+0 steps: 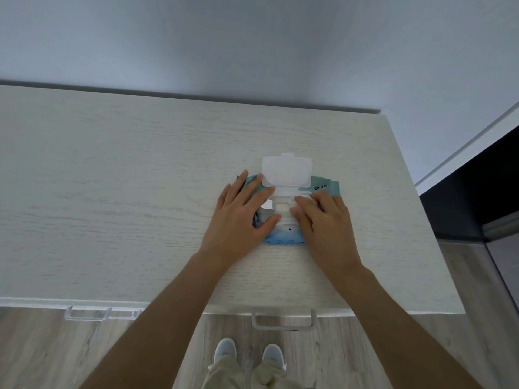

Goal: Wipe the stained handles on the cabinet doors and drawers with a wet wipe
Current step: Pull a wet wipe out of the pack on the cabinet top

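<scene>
Head view: both hands on a wet wipe pack (pixel 323 188), lid (pixel 286 171) flipped open
Left hand (pixel 241 217) lies flat, fingers straight; right hand (pixel 323 223) fingers pinch the wipe (pixel 282 209)

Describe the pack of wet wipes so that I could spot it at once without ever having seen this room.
Start at the pale wood-grain cabinet top that fills the middle of the view. Right of its centre, under the left hand and the right hand, lies the wet wipe pack, a flat teal and blue pouch. Its white plastic lid is flipped open toward the wall; nothing else lies on the top.
</scene>
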### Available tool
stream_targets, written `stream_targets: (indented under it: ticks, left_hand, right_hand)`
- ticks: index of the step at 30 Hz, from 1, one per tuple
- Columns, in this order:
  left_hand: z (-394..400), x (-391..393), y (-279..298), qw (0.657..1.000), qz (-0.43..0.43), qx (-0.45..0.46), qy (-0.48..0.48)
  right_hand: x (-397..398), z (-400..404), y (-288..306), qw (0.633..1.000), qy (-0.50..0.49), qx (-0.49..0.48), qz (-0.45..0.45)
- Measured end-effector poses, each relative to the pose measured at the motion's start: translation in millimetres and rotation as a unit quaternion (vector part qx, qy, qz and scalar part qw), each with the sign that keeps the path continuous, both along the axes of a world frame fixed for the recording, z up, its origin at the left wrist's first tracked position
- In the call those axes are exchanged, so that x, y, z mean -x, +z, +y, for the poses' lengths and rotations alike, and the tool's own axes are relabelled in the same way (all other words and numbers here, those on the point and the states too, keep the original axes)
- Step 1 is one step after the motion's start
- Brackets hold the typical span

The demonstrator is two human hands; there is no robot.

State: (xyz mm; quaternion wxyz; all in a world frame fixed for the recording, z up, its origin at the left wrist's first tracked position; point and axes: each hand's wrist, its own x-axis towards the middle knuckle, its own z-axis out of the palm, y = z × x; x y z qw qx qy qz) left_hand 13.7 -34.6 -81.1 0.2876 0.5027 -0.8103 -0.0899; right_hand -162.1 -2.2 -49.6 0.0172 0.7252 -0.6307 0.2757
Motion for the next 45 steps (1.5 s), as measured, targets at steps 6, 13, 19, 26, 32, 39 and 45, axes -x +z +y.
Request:
stream_targets:
  ticks: [6, 13, 19, 26, 32, 39, 45]
  left_hand:
    - [4, 1, 12, 0.998, 0.012, -0.059, 0.014]
    - [9, 2, 11, 0.992, -0.102, 0.030, -0.060]
    - [8, 4, 17, 0.965, -0.246, 0.010, -0.091]
    - [-4, 17, 40, 0.968, -0.233, 0.002, -0.096]
    - [-33, 41, 60, 0.971, -0.214, -0.106, 0.000]
    - [16, 28, 45, 0.988, -0.138, 0.064, -0.021]
    - [37, 17, 19, 0.976, -0.205, -0.003, -0.069]
  right_hand:
    - [5, -6, 12, 0.994, 0.009, -0.058, -0.093]
    - [20, 4, 20, 0.978, -0.067, -0.050, -0.189]
    - [27, 6, 24, 0.975, -0.097, -0.049, -0.195]
    - [30, 15, 17, 0.974, -0.092, -0.067, -0.196]
    - [35, 19, 22, 0.972, -0.091, -0.081, -0.198]
    - [47, 25, 26, 0.968, -0.114, -0.070, -0.210]
    - [49, 25, 18, 0.969, -0.108, -0.085, -0.204]
